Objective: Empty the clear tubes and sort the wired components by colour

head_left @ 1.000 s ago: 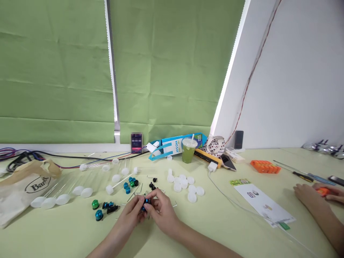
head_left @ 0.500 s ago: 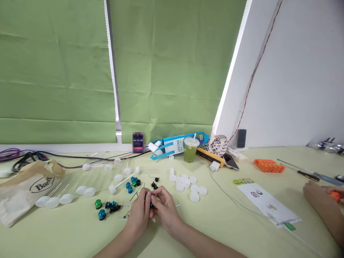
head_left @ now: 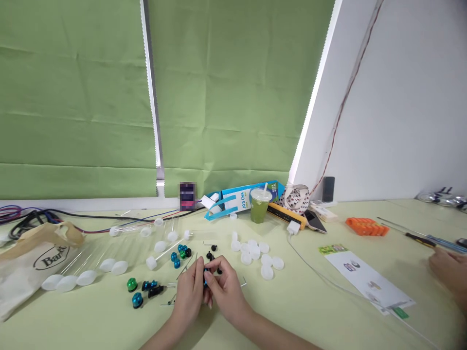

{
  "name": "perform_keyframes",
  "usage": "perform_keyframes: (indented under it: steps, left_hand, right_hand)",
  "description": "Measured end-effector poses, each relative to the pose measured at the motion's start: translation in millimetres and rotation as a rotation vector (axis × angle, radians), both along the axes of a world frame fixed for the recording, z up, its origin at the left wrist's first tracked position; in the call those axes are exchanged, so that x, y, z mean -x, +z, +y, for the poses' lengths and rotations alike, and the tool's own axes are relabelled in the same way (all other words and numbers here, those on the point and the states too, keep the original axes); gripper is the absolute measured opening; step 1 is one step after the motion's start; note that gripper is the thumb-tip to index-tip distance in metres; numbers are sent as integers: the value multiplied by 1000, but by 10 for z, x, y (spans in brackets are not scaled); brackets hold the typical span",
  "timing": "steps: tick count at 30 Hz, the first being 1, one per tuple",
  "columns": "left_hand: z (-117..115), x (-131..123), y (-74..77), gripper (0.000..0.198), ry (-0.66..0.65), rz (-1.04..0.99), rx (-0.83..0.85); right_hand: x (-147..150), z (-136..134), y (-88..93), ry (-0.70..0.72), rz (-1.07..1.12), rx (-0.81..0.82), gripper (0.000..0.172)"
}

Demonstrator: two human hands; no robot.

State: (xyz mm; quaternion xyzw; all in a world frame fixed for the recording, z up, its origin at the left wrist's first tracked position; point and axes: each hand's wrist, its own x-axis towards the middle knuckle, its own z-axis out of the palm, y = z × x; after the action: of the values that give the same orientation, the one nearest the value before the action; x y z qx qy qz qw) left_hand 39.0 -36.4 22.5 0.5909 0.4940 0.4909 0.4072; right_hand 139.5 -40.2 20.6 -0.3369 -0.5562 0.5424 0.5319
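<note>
My left hand and my right hand meet over the front middle of the table. Their fingers are closed together on a small blue and black part, mostly hidden by the fingers. Left of them lie a green domed piece, a blue domed piece with a black base, and a black clamp-like piece. Thin hex keys lie beside and partly behind my hands. Beyond are a cluster of small blue, green and black pieces and small black parts.
Clear tubes with white caps and a cloth bag lie left. Loose white caps, a green drink cup, a white cable and a printed card lie right. Another person's hand is at far right.
Both hands stay together around the small part, with slight finger shifts. The other person's hand has moved toward the right edge; the orange item by it is out of view.
</note>
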Motion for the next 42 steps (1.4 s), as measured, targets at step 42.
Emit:
perform_keyframes:
  steps: [42]
  left_hand:
    - [66,155,-16,32,-69,222,-24]
  right_hand:
    - [-101,52,30,244,133,182,27]
